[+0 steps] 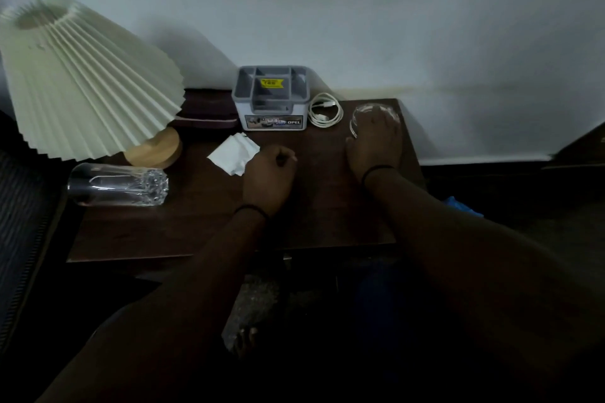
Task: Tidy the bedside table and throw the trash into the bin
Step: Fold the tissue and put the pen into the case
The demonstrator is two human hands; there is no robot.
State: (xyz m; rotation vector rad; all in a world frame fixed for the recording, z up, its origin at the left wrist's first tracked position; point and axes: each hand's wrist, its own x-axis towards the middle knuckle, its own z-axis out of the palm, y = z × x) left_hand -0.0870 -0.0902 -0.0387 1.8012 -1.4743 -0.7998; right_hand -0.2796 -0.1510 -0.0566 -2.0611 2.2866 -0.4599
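At the far left of the frame, a pleated lamp (82,82) stands on the back left of the dark bench (196,226), its shade tilted toward you. Just below it a clear glass (118,185) lies on its side near the bench's left edge, well apart from both your hands. A dark folded cloth (209,111) sits behind the lamp base, against the wall.

Toward the middle, a crumpled white paper (234,152) lies on the bench, and your left hand (268,178) is just right of it, at its lower corner. That hand is curled into a loose fist; you seem to hold nothing, though the dim light makes this hard to tell. Whether it touches the paper is unclear.

Behind the paper, at the back centre, stands a grey organiser (271,98) with a yellow sticker inside. Just right of it lies a coiled white cable (325,109).

At the right of the bench, your right hand (375,144) is laid palm down over a clear glass dish (370,111), fingers spread across its rim, covering most of it. A blue scrap (463,206) shows on the floor at the right.
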